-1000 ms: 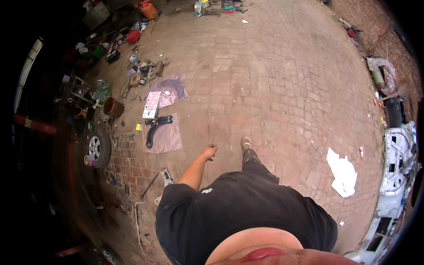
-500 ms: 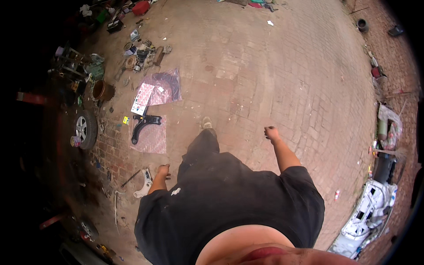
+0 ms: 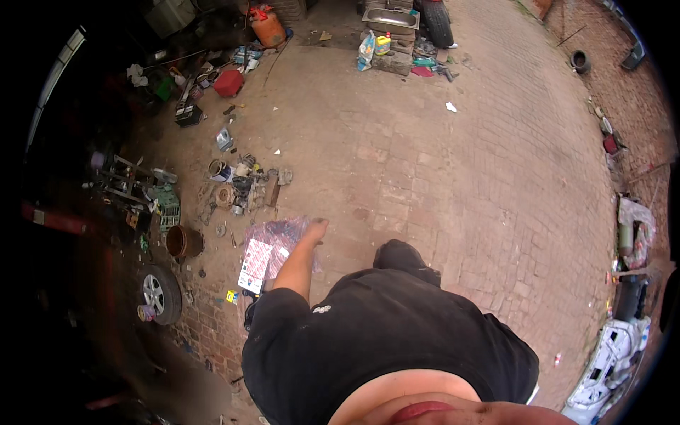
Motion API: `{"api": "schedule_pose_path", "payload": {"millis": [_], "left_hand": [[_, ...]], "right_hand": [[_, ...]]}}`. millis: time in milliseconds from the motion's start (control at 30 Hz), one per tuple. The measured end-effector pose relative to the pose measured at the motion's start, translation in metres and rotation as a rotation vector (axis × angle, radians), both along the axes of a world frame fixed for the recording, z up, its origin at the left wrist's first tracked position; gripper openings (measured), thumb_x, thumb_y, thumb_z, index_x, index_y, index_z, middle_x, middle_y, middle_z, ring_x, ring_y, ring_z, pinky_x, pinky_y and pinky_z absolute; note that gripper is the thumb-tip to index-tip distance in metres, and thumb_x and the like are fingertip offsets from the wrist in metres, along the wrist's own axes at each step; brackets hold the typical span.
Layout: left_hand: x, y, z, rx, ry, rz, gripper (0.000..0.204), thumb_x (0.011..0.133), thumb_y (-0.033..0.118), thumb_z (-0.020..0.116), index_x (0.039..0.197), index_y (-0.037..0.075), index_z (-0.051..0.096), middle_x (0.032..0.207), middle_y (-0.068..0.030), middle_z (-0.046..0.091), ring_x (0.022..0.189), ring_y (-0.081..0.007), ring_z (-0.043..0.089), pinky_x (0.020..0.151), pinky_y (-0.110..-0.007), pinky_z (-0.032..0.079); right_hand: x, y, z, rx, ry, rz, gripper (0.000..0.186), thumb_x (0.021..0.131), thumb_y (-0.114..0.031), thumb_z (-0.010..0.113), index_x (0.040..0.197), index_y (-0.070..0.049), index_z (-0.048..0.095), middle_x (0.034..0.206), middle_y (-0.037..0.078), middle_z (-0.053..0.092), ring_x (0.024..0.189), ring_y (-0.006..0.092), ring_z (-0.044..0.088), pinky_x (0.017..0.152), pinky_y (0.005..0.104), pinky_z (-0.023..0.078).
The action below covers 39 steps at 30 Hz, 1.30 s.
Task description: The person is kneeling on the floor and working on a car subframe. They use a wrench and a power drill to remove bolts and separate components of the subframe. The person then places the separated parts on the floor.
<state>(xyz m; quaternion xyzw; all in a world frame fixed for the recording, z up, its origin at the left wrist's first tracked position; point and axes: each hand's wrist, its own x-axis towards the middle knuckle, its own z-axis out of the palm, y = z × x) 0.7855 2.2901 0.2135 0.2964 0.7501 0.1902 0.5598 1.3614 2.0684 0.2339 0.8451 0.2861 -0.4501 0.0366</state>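
My left hand (image 3: 316, 229) reaches forward, above or beside the right edge of a pink-printed plastic bag (image 3: 283, 230); nothing shows in its slightly spread fingers. Whether it touches the bag cannot be made out. A white and red printed carton (image 3: 255, 265) lies across the near side of the bag. Close to my left sleeve, a black car control arm (image 3: 248, 316) shows only as a sliver, the rest covered by the arm. My right hand is out of sight behind my dark shirt.
To the left are a wheel with a tyre (image 3: 161, 294), a rusty bucket (image 3: 184, 241) and greasy car parts (image 3: 244, 184). Farther off lie a red case (image 3: 229, 83), an orange gas cylinder (image 3: 268, 28) and a metal sink (image 3: 391, 20). A white car panel (image 3: 602, 365) lies at right.
My body has moved forward across the brick floor. My left arm has swung forward beside the plastic bag, and my right hand has gone out of view. The pale metal arm is hidden now.
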Motion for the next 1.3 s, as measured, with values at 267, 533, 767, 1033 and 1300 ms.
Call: {"api": "schedule_pose_path", "payload": {"millis": [267, 533, 767, 1033, 1300], "left_hand": [[-0.046, 0.240, 0.002, 0.337, 0.226, -0.302, 0.055, 0.087, 0.036, 0.062, 0.128, -0.001, 0.058, 0.124, -0.0255, 0.062, 0.117, -0.0357, 0.060, 0.097, -0.040, 0.048], [-0.196, 0.254, -0.019, -0.440, 0.152, 0.301, 0.052, 0.090, 0.035, 0.059, 0.132, 0.003, 0.052, 0.114, -0.0212, 0.061, 0.090, -0.0385, 0.064, 0.064, -0.058, 0.055], [-0.267, 0.268, -0.058, -0.106, 0.281, -0.412, 0.028, 0.088, 0.026, 0.063, 0.097, 0.000, 0.065, 0.100, -0.0202, 0.068, 0.095, -0.0312, 0.066, 0.080, -0.042, 0.051], [-0.201, 0.780, -0.082, -0.420, 0.034, 0.171, 0.050, 0.092, 0.034, 0.056, 0.132, 0.005, 0.052, 0.121, -0.0190, 0.056, 0.099, -0.0368, 0.061, 0.068, -0.054, 0.055], [-0.084, 1.245, 0.080, 0.237, 0.003, -0.298, 0.045, 0.092, 0.033, 0.061, 0.128, 0.006, 0.057, 0.106, -0.0106, 0.064, 0.092, -0.0220, 0.061, 0.071, -0.043, 0.057]], "right_hand": [[-0.057, 0.236, -0.071, -0.102, 0.154, -0.168, 0.036, 0.085, -0.029, 0.062, 0.100, 0.003, 0.066, 0.082, 0.016, 0.068, 0.072, 0.0266, 0.065, 0.061, 0.0400, 0.053], [-0.169, 0.739, -0.047, 0.286, 0.207, 0.211, 0.037, 0.087, -0.028, 0.063, 0.107, 0.003, 0.064, 0.087, 0.012, 0.068, 0.073, 0.0225, 0.065, 0.062, 0.0378, 0.054], [-0.306, 1.009, 0.057, 0.762, 0.582, 0.281, 0.039, 0.093, -0.034, 0.062, 0.116, -0.001, 0.062, 0.098, 0.009, 0.069, 0.088, 0.0177, 0.065, 0.075, 0.0329, 0.053], [-0.206, 0.986, -0.005, 0.060, 0.164, 0.173, 0.048, 0.086, -0.038, 0.065, 0.112, 0.004, 0.067, 0.102, 0.018, 0.071, 0.091, 0.0281, 0.067, 0.082, 0.0383, 0.053], [-0.145, 0.972, -0.007, -0.009, 0.220, -0.840, 0.050, 0.093, -0.049, 0.050, 0.120, -0.008, 0.057, 0.098, 0.010, 0.062, 0.079, 0.0243, 0.059, 0.068, 0.0414, 0.049]]}}
